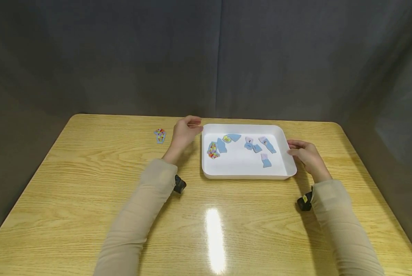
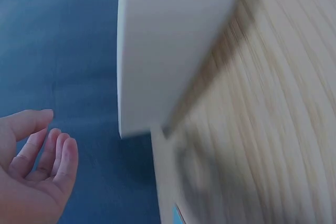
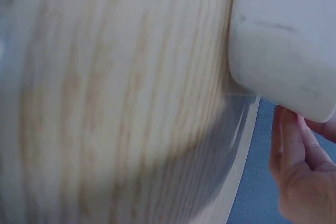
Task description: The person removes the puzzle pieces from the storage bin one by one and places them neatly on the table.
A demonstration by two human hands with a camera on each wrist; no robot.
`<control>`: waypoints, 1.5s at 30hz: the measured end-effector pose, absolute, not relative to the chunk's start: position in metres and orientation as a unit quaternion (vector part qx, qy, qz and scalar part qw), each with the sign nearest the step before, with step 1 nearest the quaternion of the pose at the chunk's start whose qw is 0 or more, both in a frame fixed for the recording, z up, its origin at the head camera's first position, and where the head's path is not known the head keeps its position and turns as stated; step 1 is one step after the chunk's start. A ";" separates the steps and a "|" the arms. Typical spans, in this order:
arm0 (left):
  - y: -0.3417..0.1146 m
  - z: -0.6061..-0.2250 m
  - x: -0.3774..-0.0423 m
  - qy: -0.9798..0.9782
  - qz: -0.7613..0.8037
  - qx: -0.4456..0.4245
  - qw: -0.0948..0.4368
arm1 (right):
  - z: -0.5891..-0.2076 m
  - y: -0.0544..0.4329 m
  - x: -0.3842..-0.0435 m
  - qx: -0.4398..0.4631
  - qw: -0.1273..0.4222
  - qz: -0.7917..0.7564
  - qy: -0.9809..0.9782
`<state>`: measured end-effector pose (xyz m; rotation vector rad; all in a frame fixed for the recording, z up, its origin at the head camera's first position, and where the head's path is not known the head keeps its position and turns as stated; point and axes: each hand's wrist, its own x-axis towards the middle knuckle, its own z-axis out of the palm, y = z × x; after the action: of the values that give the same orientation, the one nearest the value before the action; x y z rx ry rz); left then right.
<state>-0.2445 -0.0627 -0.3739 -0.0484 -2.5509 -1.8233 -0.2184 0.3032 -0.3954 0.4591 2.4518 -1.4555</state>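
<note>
1. Closest up: two beige sleeves [image 1: 337,214], each with a little black wrist camera [image 1: 180,184] by the cuff, over a wood-grain table [image 1: 71,211] with a bright glare streak.
2. Right hand [image 1: 307,155] is touching the right end of the white tray [image 1: 240,171], thumb and fingers right at the rim. Honestly can't tell if it's pinching or just resting there.
3. Tray's sitting toward the far side of the table, right of the middle. Several flat puzzle pieces [image 1: 266,161] inside, pink-and-blue ones on the right, blue, yellow and multicolored on the left.
4. One loose multicolored piece [image 1: 160,136] is on the bare wood, left of the tray.
5. Left hand [image 1: 185,132] is just beside the tray's left end, fingers loosely curved, thumb apart, nothing in it.
6. Way back: dark gray curtain [image 1: 151,57].
</note>
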 end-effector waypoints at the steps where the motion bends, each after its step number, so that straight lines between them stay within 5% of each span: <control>1: -0.056 -0.372 -0.244 -0.816 -0.578 -0.020 -0.001 | -0.395 0.303 -0.219 0.159 0.127 -0.499 0.842; 15: -0.002 -0.384 -0.246 -0.846 -0.524 -0.073 -0.070 | -0.395 0.306 -0.218 0.148 0.129 -0.504 0.841; 31: 0.009 -0.403 -0.254 -0.869 -0.490 -0.037 -0.059 | -0.395 0.306 -0.216 0.126 0.119 -0.515 0.840; 45: 0.009 -0.406 -0.254 -0.914 -0.375 -0.067 -0.139 | -0.398 0.309 -0.218 0.146 0.119 -0.513 0.838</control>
<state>-0.2544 0.0087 -0.4063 -0.2324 -3.1576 -1.2968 -0.2177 0.3085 -0.3983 0.4278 2.4488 -1.4994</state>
